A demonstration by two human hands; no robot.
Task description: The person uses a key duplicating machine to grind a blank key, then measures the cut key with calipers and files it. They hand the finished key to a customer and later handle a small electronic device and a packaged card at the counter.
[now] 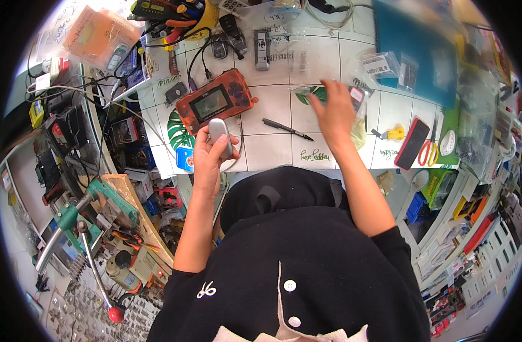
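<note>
In my left hand [207, 151] is a smooth grey oblong piece [219, 134], rounded at the ends like a key fob; the fingers wrap round it, thumb in front. Just beyond it lies an orange translucent handheld device [218, 102] with a small screen, dark buttons and cables plugged in at its far side. My right hand [336, 114] hovers over the table to the right, fingers apart, a little blurred and holding nothing I can see. Beside its fingers is a small clear bag [358, 96] with a red and white label. A black pen [288, 130] lies between both hands.
Several key fobs [232, 34] and a yellow tool holder [204, 23] stand at the back. On the right are a red-backed phone [412, 143], scissors [428, 154], a yellow-handled key [395, 133] and a teal mat [412, 51]. A green lever machine [73, 222] occupies the lower left.
</note>
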